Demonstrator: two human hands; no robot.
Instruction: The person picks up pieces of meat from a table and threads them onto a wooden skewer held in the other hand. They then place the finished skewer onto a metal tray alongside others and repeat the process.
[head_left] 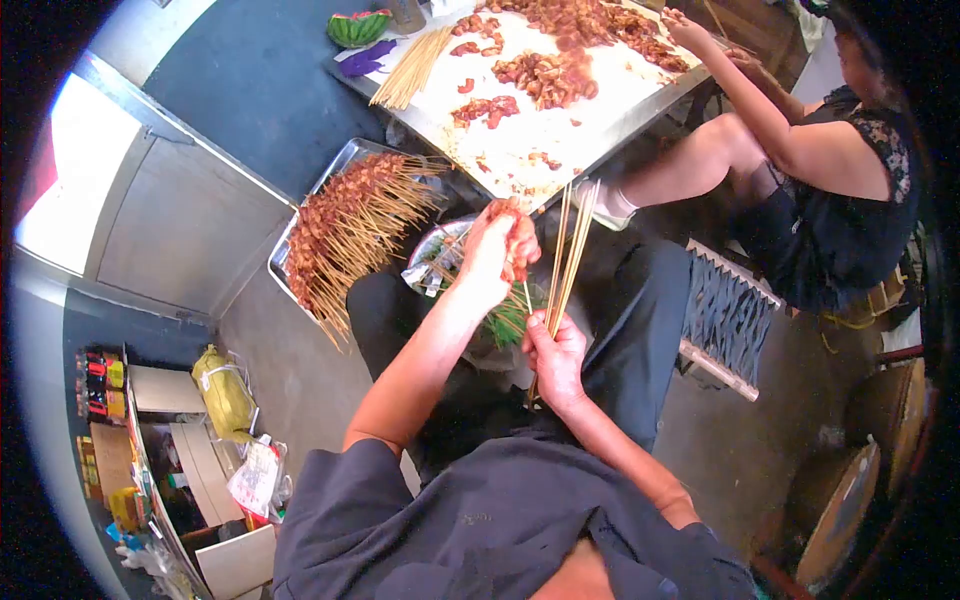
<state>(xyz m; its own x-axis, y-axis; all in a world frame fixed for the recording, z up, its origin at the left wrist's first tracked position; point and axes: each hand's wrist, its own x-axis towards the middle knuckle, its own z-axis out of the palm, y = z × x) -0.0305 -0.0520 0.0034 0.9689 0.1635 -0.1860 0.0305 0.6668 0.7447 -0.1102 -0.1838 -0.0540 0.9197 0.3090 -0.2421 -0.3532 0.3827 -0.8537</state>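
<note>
My left hand (488,252) is closed around reddish marinated meat pieces (515,240), just off the near corner of the table. One thin skewer (528,298) runs from this meat down to my right hand. My right hand (556,358) grips that skewer together with a bundle of bare bamboo skewers (572,255) that point upward. On the metal-edged table (590,165), loose marinated meat (550,78) is heaped toward the far side, with small scraps nearer me. More bare skewers (415,68) lie at the table's left edge.
A metal tray (277,262) at left is piled with loaded meat skewers (345,225). Below my hands is a basin (418,255) with greens. A co-worker (830,170) sits at right, near a woven stool (730,315). Watermelon (358,28) and purple cloth (366,58) sit at the table's far left.
</note>
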